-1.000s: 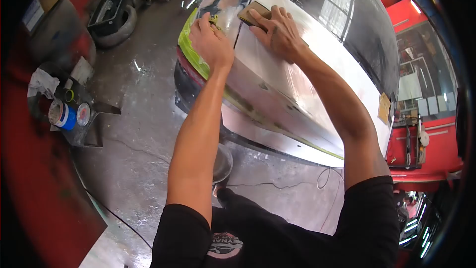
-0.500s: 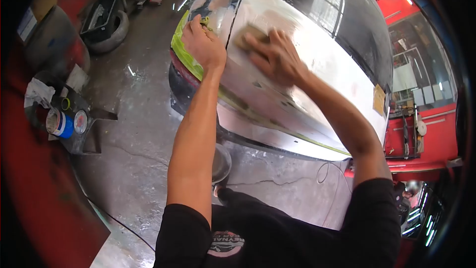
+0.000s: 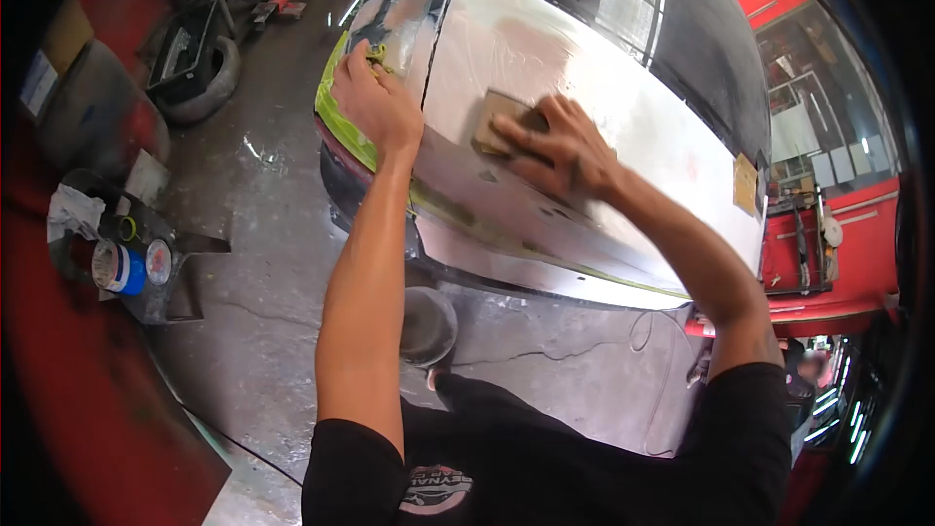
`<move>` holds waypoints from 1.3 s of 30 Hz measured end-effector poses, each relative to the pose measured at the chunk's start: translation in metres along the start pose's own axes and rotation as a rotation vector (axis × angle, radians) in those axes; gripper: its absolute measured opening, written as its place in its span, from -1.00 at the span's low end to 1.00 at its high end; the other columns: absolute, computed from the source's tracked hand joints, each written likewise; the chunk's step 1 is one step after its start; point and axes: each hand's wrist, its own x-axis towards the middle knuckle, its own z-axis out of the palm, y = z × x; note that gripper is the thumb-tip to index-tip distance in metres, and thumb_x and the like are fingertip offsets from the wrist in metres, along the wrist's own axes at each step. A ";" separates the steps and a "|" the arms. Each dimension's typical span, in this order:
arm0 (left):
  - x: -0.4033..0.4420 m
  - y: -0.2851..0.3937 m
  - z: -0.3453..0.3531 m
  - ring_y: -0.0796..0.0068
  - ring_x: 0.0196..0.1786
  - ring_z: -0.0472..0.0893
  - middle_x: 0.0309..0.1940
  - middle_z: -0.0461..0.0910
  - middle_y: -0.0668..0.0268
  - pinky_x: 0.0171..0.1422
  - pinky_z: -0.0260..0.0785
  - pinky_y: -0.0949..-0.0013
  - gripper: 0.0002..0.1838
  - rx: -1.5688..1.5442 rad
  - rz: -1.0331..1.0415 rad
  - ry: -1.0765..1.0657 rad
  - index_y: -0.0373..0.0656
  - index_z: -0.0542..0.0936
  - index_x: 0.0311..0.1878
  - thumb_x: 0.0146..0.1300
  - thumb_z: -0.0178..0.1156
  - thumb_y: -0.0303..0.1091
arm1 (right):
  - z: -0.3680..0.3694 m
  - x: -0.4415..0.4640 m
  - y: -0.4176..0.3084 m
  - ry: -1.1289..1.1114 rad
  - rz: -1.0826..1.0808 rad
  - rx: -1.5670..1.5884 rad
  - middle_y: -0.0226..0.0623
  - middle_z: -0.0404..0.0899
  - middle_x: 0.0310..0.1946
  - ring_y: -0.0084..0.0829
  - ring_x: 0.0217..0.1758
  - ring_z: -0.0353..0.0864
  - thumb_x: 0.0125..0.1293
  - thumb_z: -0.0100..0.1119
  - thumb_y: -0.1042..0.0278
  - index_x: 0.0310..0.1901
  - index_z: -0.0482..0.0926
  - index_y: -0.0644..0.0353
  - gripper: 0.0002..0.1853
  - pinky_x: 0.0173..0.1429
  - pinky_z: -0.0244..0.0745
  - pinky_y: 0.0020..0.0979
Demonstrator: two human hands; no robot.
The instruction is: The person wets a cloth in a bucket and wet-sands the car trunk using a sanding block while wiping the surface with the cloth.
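A tan rectangular sanding block [image 3: 495, 122] lies flat against the whitish, primer-coated car panel [image 3: 604, 107]. My right hand [image 3: 560, 146] presses on the block with fingers spread over it, slightly blurred by motion. At the car's left corner, over a strip of yellow-green masking tape [image 3: 336, 122], my left hand [image 3: 378, 107] is curled. Some crumpled yellow-green material [image 3: 377, 56] shows at its fingertips; whether this is tape or cloth is unclear. A dark seam runs between the two hands.
A small tan sheet [image 3: 745, 183] sits at the panel's right edge. Below the bumper a round bucket [image 3: 429, 326] stands on the floor. On the left, a black stool [image 3: 180, 278] bears a blue-and-white tub [image 3: 119, 268]. Another person [image 3: 806, 380] is at far right.
My right hand and the sanding block have moved down and slightly right across the panel. My left hand stays at the taped corner, while the whole view has shifted a little.
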 end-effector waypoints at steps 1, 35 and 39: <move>-0.002 0.000 0.000 -0.16 0.30 0.57 0.23 0.62 -0.05 0.41 0.37 -0.10 -0.60 -0.015 0.008 -0.009 -0.24 0.62 0.33 0.46 0.18 -0.57 | -0.002 0.019 0.009 -0.019 0.093 -0.056 0.02 0.51 -0.01 -0.01 0.04 0.51 0.50 0.35 -0.02 0.41 0.71 -0.24 -0.52 0.15 0.45 -0.06; 0.001 -0.001 0.000 -0.16 0.31 0.56 0.28 0.60 -0.04 0.42 0.37 -0.07 -0.57 -0.011 0.029 -0.033 -0.19 0.61 0.38 0.48 0.17 -0.56 | 0.001 0.017 0.010 0.005 0.074 -0.022 -0.03 0.49 -0.05 -0.06 0.06 0.49 0.51 0.36 -0.06 0.45 0.72 -0.29 -0.49 0.25 0.43 -0.07; -0.001 0.001 -0.005 -0.16 0.31 0.56 0.27 0.60 -0.05 0.42 0.38 -0.08 -0.57 0.040 0.002 -0.043 -0.19 0.61 0.37 0.47 0.17 -0.56 | 0.021 0.077 0.041 0.168 0.096 -0.150 -0.03 0.45 -0.08 -0.04 0.06 0.46 0.57 0.29 0.00 0.50 0.66 -0.20 -0.48 0.24 0.39 -0.05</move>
